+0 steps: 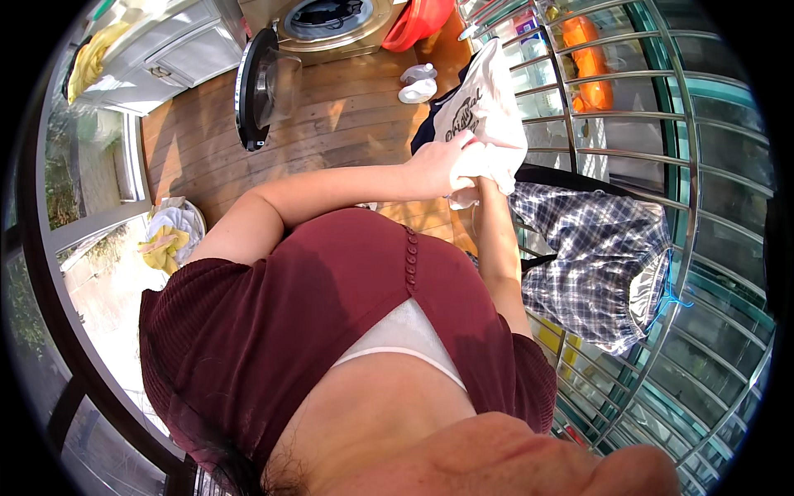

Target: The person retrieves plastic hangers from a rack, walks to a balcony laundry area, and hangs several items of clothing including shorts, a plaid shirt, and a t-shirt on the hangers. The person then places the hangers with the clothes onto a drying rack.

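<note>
A white T-shirt [496,105] with dark lettering and navy parts hangs from my hands beside the metal bars. My left hand [439,166] is closed on its bunched white cloth, with the arm reaching across my body. My right forearm [499,242] runs up into the same cloth, which mostly hides the right hand. Just right of that forearm, plaid shorts [589,260] hang at the bars, with a blue hanger [670,296] at their waistband.
A washing machine [379,46] stands ahead with its round door [255,90] swung open into the room. Near it are a red basin [422,25] and white bottles [417,90] on the wooden floor. Curved metal bars [690,186] line the right side. Cloths fill a container [200,217] at left.
</note>
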Tool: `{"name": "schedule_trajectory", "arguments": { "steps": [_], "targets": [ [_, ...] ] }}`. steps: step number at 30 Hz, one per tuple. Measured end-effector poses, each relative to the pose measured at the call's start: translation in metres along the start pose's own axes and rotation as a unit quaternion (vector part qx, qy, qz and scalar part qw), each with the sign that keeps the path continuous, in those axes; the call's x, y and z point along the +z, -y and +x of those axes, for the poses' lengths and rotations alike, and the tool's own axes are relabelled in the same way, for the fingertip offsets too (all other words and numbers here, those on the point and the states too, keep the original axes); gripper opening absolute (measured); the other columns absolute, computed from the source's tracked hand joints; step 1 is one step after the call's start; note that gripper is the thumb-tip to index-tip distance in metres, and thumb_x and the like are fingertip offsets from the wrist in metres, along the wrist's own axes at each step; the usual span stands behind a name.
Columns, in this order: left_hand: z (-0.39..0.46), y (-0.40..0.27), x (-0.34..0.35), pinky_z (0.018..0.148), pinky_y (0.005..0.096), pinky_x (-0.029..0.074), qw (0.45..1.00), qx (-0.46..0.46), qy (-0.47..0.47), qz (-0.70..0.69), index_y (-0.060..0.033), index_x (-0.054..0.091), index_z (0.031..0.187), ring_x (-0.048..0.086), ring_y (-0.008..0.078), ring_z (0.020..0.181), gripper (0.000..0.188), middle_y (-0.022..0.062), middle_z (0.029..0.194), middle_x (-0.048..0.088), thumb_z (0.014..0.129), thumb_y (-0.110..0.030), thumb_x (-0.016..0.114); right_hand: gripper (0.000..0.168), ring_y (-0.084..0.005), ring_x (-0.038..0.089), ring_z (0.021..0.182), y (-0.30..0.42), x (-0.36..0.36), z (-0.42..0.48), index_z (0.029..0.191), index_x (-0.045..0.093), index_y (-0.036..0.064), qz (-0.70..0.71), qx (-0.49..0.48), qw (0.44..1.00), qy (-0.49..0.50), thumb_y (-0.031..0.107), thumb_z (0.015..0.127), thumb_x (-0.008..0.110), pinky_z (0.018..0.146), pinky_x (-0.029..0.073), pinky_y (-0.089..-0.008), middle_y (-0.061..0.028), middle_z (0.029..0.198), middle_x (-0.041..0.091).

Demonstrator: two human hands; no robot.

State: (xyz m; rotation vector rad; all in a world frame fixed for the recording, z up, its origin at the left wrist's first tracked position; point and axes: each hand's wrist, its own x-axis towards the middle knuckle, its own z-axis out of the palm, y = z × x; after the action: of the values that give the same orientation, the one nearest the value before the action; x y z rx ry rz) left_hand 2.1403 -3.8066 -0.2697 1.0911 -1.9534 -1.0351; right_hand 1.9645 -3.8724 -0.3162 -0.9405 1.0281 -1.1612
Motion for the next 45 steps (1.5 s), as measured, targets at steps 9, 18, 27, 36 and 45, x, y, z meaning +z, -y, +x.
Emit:
{"name": "schedule_trajectory", "arguments": {
  "steps": [9, 18, 27, 36, 45],
  "targets": [
    [0.058, 0.067, 0.022, 0.073, 0.042, 0.048, 0.998, 0.026, -0.05, -0.033, -0.0048, 0.056, 0.106, 0.061, 0.037, 0.085, 0.03, 0.0209, 0.087, 0.061, 0.081, -0.021, 0.058, 0.025, -0.0181, 0.054, 0.089, -0.001, -0.017, -0.022, 0.107, 0.057, 0.009, -0.001, 0.0, 1.0, -0.003, 0.027, 0.09, 0.05, 0.071, 0.044, -0.0331, -0.0089, 0.101, 0.058],
    [0.027, 0.008, 0.045, 0.061, 0.0411, 0.046, 0.981, 0.067, 0.157, -0.089, 0.0002, 0.05, 0.076, 0.058, 0.0368, 0.064, 0.021, 0.0228, 0.068, 0.057, 0.081, -0.02, 0.056, 0.026, -0.0205, 0.053, 0.098, -0.003, -0.02, -0.041, 0.109, 0.054, 0.01, -0.055, -0.023, 0.998, -0.035, 0.028, 0.091, 0.047, 0.075, 0.045, -0.0356, -0.0121, 0.11, 0.057],
    [0.085, 0.04, -0.018, 0.084, 0.0384, 0.048, 0.974, 0.019, 0.181, 0.137, -0.0119, 0.061, 0.114, 0.061, 0.0311, 0.097, 0.033, 0.0115, 0.102, 0.065, 0.082, -0.019, 0.058, 0.029, -0.022, 0.055, 0.099, 0.006, -0.031, -0.022, 0.111, 0.052, 0.007, 0.029, -0.007, 0.999, -0.01, 0.026, 0.089, 0.05, 0.077, 0.046, -0.0344, -0.0128, 0.11, 0.057],
    [0.077, 0.053, -0.003, 0.09, 0.0368, 0.045, 0.988, 0.057, 0.137, 0.052, -0.0059, 0.052, 0.122, 0.058, 0.0309, 0.105, 0.048, 0.0179, 0.11, 0.06, 0.081, -0.029, 0.064, 0.033, -0.0232, 0.057, 0.096, -0.003, -0.042, -0.037, 0.112, 0.052, 0.003, 0.113, 0.013, 0.993, 0.009, 0.024, 0.087, 0.057, 0.078, 0.047, -0.0314, -0.0123, 0.106, 0.059],
    [0.075, 0.009, -0.041, 0.069, 0.0358, 0.047, 0.982, 0.047, 0.18, 0.036, -0.0045, 0.062, 0.098, 0.062, 0.0307, 0.078, 0.025, 0.0176, 0.084, 0.063, 0.083, -0.023, 0.058, 0.039, -0.0244, 0.059, 0.094, -0.013, -0.047, -0.031, 0.114, 0.052, -0.001, 0.176, 0.003, 0.983, 0.051, 0.022, 0.084, 0.063, 0.08, 0.047, -0.0284, -0.0117, 0.101, 0.061]
  ]
}}
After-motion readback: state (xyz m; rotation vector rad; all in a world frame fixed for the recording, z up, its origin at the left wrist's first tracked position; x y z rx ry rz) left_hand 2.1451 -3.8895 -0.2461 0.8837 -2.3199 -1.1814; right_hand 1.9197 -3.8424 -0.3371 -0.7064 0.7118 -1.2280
